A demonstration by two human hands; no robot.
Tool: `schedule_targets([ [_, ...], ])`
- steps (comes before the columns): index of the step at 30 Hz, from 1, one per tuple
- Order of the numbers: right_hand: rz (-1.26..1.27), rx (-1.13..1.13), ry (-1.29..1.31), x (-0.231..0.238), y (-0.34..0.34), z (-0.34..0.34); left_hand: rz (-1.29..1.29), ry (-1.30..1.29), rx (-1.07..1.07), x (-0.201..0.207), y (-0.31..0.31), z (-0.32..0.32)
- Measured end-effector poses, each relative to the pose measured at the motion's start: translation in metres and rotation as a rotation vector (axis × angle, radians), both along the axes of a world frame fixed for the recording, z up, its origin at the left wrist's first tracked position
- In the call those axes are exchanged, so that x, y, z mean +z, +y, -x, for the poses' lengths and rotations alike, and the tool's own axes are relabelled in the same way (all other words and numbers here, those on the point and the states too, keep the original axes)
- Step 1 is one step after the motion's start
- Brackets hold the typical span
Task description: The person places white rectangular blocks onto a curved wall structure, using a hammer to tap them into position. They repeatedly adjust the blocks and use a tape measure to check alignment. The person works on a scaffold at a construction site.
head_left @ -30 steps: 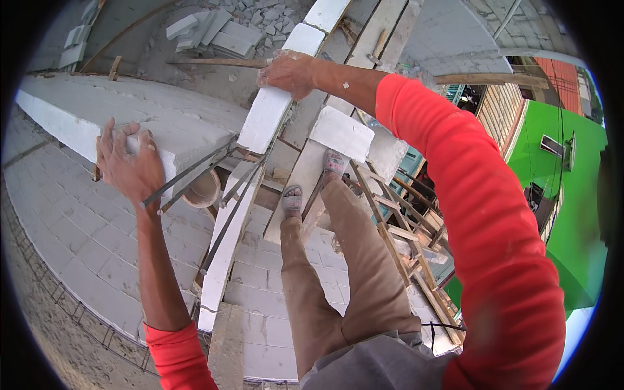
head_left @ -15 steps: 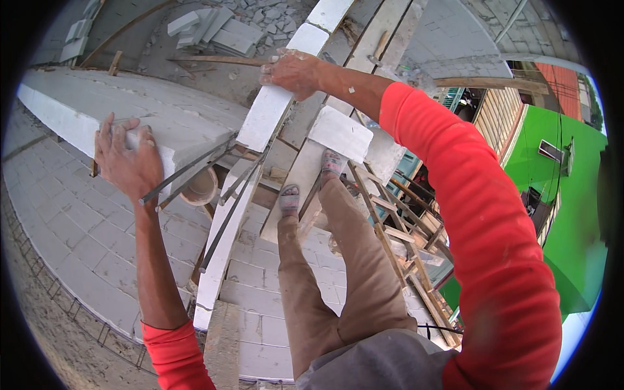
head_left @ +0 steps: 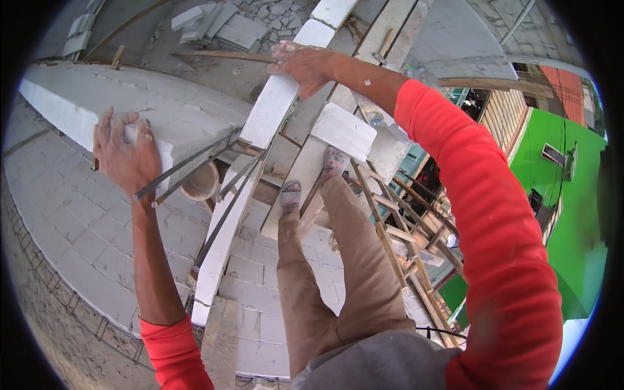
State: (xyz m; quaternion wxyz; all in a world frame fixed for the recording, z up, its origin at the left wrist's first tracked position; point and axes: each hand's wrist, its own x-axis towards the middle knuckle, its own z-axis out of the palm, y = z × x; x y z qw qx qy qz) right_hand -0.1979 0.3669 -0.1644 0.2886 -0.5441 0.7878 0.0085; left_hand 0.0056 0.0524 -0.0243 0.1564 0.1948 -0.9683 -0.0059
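Between nine and ten o'clock, resting the left hand (head_left: 129, 153) on the end of a thick grey-white wall (head_left: 136, 97), with fingers spread apart and bent over its edge. Can see dark steel bars (head_left: 212, 240) slanting from nine towards eight, with one crossing in front of the left wrist, and beside them a round tub (head_left: 200, 181). At eleven, can make out stacked pale slabs (head_left: 224, 29) near rubble. Towards twelve, reaching with the right hand (head_left: 303, 65) across a narrow row of white blocks (head_left: 270, 107), with fingers slightly apart over the top; cannot tell whether gripping or merely resting there. Standing in sandals (head_left: 290, 195) on a plank near the centre, close to a loose white block (head_left: 344, 131) at one o'clock. Beyond, see a wooden frame (head_left: 383, 237) at four and a green building (head_left: 562, 201) at three.
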Motion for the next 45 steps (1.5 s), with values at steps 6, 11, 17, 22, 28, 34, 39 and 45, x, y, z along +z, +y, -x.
schedule_targets([
  [6,0.138,0.038,0.054,-0.004,0.000,0.002,-0.493,0.340,0.036,0.009,-0.005,-0.015],
  [11,0.179,-0.038,0.028,-0.007,0.004,-0.001,-0.730,0.628,0.611,0.012,0.059,-0.136],
  [17,0.217,-0.049,0.059,-0.011,0.010,-0.002,-1.305,0.135,0.331,0.018,0.221,-0.206],
  [22,0.226,-0.030,0.063,-0.008,0.012,0.000,-1.288,-0.121,-0.022,-0.030,0.248,-0.084],
  [28,0.230,-0.039,0.022,-0.016,0.006,0.001,-0.768,-0.040,0.132,-0.131,0.199,0.025],
  [34,0.248,-0.023,0.034,-0.010,0.007,-0.002,-0.883,-0.342,0.340,-0.169,0.166,0.036],
  [39,0.258,-0.039,0.107,-0.015,0.014,-0.003,-0.865,-0.429,0.261,-0.162,0.176,0.038],
  [45,0.764,-0.683,0.146,0.007,0.039,-0.046,-0.760,-0.416,0.304,-0.160,0.178,0.036],
])
